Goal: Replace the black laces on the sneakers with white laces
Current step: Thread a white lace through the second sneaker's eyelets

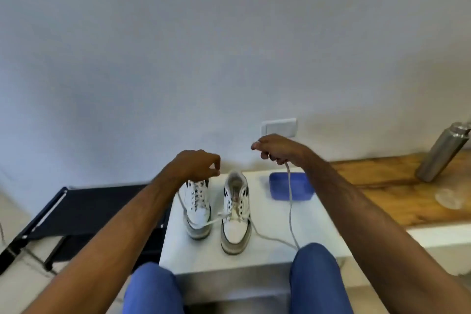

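Head view: both sneakers stand side by side, toes toward the camera, mid white surface (267, 252). Left sneaker (197, 208) is already laced white; its collar is hidden behind the left hand (197, 164). Left hand's fingers are curled, tips pinched narrow on one end of the white lace (290, 201); that end is thin and blurred, hard to trace near the fingers. Right sneaker (235, 214) is only laced at the lower eyelets, upper eyelets bare. Right hand (274, 148) is raised near the wall switch plate (279, 127), fingers closed around the other lace end, which hangs down slack, loops across the surface and passes behind the right knee (314, 278). Blue tray (300, 186) sits just right of the sneakers, partly cut by the right forearm. Steel bottle (442, 153) is clipped by the frame edge, on the wooden counter (377, 191). Surface's front edge runs between the knees; open room left of the sneakers is narrow.
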Demonstrator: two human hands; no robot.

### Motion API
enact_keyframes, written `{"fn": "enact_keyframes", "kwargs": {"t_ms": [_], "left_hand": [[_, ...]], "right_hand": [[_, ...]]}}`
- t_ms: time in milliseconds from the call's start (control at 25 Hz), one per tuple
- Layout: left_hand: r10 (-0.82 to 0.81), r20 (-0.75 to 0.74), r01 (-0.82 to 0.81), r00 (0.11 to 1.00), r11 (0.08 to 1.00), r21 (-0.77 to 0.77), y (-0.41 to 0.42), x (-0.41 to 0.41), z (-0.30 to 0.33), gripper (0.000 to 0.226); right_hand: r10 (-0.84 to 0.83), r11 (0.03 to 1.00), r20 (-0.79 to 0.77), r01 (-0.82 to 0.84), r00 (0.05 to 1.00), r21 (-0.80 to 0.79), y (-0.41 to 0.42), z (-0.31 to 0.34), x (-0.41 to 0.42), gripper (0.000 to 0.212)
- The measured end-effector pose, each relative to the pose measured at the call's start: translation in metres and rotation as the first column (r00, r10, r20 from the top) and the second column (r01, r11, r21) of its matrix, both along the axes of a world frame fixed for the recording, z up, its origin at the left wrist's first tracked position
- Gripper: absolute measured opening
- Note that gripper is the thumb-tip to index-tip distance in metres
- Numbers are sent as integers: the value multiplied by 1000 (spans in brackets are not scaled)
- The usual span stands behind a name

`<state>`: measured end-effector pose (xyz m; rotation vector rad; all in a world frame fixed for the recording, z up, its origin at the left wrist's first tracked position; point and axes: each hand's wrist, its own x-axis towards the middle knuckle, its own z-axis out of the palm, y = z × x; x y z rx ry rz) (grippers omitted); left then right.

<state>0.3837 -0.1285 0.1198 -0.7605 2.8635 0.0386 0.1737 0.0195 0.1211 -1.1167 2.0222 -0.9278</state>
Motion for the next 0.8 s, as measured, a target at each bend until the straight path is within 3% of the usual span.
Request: {"fn": "enact_keyframes", "kwargs": {"t_ms": [80,160,360,600,720,800], "left_hand": [[-1,91,-3,996,999,45,2,0,-63,35],[26,98,-37,995,993,108,7,-1,-112,40],[202,74,-214,977,947,238,1,-13,-194,48],[235,178,-282,956,906,315,-10,-30,-240,38],[175,95,-199,980,859,472,-18,-28,-242,33],[212,10,-192,977,859,474,-17,-23,-245,33]], "right_hand": [[-78,991,68,69,995,117,-3,-79,9,22],[-77,990,129,61,989,129,-4,-136,23,40],[-27,974,23,21,999,227,-14,-233,44,53],[-158,977,43,150,986,155,-21,-296,55,84],[-192,974,64,183,979,132,-9,-303,57,93],[-213,971,75,203,974,129,0,-309,62,91]]}}
